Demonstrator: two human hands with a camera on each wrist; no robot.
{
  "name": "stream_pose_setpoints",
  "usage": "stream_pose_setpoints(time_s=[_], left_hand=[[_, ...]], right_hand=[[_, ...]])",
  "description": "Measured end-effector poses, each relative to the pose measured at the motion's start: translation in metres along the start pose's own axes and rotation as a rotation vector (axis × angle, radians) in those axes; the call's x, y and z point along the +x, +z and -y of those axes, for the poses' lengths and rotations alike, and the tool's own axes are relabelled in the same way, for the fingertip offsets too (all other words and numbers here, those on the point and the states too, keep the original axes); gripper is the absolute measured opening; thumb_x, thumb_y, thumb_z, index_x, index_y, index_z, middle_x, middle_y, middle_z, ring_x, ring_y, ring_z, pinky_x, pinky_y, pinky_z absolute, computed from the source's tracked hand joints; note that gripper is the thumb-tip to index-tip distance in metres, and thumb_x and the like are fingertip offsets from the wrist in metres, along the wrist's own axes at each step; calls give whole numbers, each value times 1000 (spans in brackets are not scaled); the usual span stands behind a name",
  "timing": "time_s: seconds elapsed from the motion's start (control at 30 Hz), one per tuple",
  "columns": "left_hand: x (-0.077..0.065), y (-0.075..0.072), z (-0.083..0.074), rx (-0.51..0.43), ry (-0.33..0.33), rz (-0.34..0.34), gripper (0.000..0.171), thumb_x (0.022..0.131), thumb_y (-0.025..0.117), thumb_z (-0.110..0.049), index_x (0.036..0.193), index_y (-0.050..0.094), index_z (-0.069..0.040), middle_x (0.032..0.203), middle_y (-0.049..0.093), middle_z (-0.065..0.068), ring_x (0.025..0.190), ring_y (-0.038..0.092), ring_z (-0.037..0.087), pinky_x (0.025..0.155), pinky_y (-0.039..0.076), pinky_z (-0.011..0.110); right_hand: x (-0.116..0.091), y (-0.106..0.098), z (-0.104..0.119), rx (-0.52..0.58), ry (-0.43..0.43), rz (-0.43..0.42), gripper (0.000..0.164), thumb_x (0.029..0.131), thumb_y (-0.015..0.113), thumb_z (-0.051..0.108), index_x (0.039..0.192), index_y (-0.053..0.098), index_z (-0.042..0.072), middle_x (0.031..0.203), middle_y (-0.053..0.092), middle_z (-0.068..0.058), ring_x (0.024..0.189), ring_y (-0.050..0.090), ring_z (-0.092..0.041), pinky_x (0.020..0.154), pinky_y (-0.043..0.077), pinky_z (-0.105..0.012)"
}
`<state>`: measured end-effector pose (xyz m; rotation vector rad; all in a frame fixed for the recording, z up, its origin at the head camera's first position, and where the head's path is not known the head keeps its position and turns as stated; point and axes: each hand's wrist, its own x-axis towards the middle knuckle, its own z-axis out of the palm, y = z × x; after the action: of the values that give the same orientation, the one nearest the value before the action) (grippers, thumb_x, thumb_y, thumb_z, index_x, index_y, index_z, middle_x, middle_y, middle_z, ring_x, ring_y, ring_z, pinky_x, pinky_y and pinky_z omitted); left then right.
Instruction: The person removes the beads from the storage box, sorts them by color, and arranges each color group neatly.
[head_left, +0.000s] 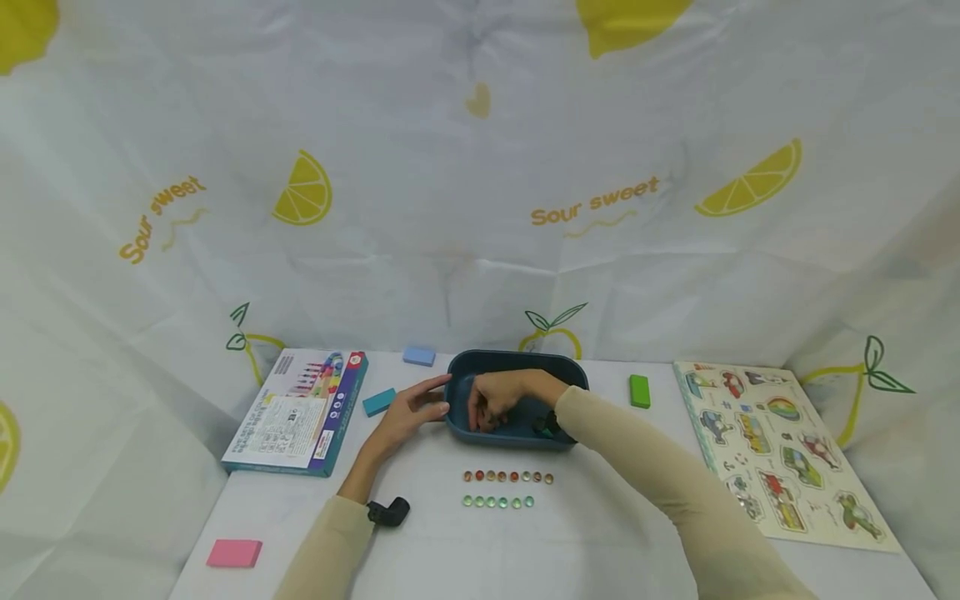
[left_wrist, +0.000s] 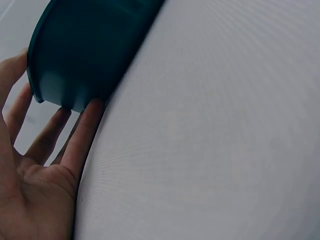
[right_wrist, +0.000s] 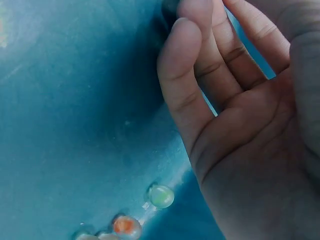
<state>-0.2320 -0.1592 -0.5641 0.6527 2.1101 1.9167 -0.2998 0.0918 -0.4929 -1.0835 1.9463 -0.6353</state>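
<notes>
A dark blue-green plastic tub (head_left: pixel 517 442) stands on the white table. My left hand (head_left: pixel 405 417) rests against its left end, fairly straight fingers touching the outer wall and rim; in the left wrist view the palm (left_wrist: pixel 40 200) shows beside the tub. Inside the tub my right hand (head_left: pixel 498 396) reaches down with bent fingers near its left end. A dark rounded shape (right_wrist: pixel 170 7) lies at its fingertips, partly out of frame, and whether they pinch it is unclear. A green marble (right_wrist: pixel 161 196) and an orange marble (right_wrist: pixel 126 226) lie on the tub floor.
Before the tub lie a row of mostly orange-brown marbles (head_left: pixel 514 477) and a row of green marbles (head_left: pixel 492 502). Around are a boxed game (head_left: pixel 300 408), a picture puzzle board (head_left: pixel 787 450), and blue (head_left: pixel 418 356), teal (head_left: pixel 379 402), green (head_left: pixel 639 391) and pink blocks (head_left: pixel 234 553).
</notes>
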Motion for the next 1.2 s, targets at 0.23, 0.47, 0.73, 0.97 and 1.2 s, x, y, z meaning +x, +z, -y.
stream_pose_setpoints(time_s=[0.23, 0.47, 0.73, 0.97, 1.2], left_hand=[[0, 1, -2, 18, -8, -9, 56, 104, 68, -13, 157, 51, -11, 163, 49, 19, 143, 53, 46, 97, 61, 24], [1, 1, -1, 15, -17, -8, 57, 103, 68, -13, 158, 51, -10, 163, 49, 18, 143, 53, 44, 98, 61, 22], [0, 1, -3, 20, -22, -16, 56, 104, 68, -13, 157, 52, -12, 163, 50, 17, 143, 54, 43, 100, 61, 24], [-1, 1, -3, 23, -29, -21, 56, 103, 69, -14, 157, 52, -13, 163, 50, 18, 144, 53, 45, 99, 61, 24], [-1, 2, -1, 15, -5, -23, 56, 104, 68, -13, 157, 52, -12, 162, 50, 20, 142, 54, 47, 97, 62, 23]], right_hand=[[-15, -5, -3, 92, -13, -64, 9, 94, 79, 8, 101, 83, 12, 89, 81, -1, 68, 69, -9, 59, 57, -24], [-58, -10, -3, 137, -76, -231, 15, 95, 81, 20, 108, 81, 12, 94, 80, -2, 71, 66, -9, 62, 57, -26], [-127, 30, -3, 197, -168, -413, 15, 100, 74, 14, 111, 78, 5, 91, 77, -18, 64, 63, -25, 56, 56, -31], [-172, 88, -9, 266, -155, -557, 14, 99, 74, 10, 109, 76, 0, 94, 75, -17, 72, 64, -20, 54, 56, -29], [-187, 133, -20, 249, -85, -698, 12, 97, 76, 7, 108, 78, 4, 95, 77, -10, 75, 60, 1, 57, 55, -22]])
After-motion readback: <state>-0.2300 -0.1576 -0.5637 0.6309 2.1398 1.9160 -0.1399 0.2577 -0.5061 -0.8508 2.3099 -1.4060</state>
